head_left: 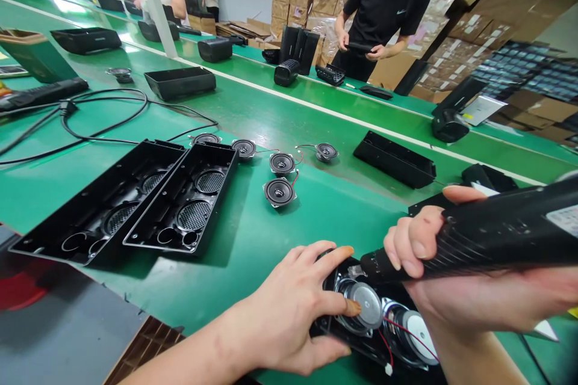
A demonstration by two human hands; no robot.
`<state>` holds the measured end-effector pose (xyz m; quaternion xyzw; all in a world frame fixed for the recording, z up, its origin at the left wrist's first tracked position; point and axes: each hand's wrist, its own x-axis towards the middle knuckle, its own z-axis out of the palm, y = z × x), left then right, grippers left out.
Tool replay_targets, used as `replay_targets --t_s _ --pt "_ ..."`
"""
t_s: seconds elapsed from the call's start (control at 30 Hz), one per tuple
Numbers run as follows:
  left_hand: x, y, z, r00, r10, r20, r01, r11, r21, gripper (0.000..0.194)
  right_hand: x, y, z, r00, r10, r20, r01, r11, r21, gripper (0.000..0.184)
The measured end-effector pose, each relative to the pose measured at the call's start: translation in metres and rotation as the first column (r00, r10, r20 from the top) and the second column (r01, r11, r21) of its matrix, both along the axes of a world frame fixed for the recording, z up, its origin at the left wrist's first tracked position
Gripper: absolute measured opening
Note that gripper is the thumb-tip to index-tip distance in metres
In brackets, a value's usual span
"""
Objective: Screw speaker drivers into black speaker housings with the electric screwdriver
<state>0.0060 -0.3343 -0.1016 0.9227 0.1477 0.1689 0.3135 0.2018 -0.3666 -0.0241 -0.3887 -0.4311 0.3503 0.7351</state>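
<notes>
My right hand [419,246] is wrapped round a black electric screwdriver [492,234], its tip down at the edge of a speaker housing [361,337] near the table's front. My left hand [293,307] lies on that housing with fingers spread, one fingertip pressing the silver back of a speaker driver [368,307] seated in it. A second driver [413,331] with a red wire sits beside it.
Two empty black housings [185,198] [103,204] lie to the left on the green belt [289,114]. Several loose speaker drivers [280,191] sit behind them. Black cables [103,114] loop at far left. A person in black [383,12] stands across the belt by cardboard boxes.
</notes>
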Motion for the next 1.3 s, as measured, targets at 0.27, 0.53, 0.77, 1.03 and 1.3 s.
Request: replay_targets --t_s 0.27,0.53,0.77,1.03,1.3 --pt "0.001 0.001 0.000 1.000 0.009 0.009 -0.009 1.000 0.009 0.050 0.004 0.001 -0.006 0.999 0.033 0.022 -0.034 0.999 0.026 0.065" --pt "0.001 0.001 0.004 0.999 0.008 -0.034 -0.009 1.000 -0.030 0.050 -0.005 0.003 -0.007 0.995 0.099 0.018 -0.099 0.995 0.029 0.060" --pt "0.001 0.006 0.001 1.000 0.003 -0.011 -0.003 1.000 -0.009 0.050 -0.005 0.005 -0.018 0.978 0.209 -0.027 -0.208 0.978 0.028 0.069" --pt "0.008 0.016 -0.022 0.998 -0.052 0.030 0.046 0.984 0.169 0.041 0.005 0.002 -0.038 0.934 0.342 -0.108 -0.346 0.938 -0.024 0.071" --pt "0.028 0.019 -0.059 0.975 0.207 -0.082 -0.208 0.978 0.000 0.076 -0.002 -0.003 -0.046 0.915 0.313 -0.256 -0.349 0.931 -0.110 0.070"
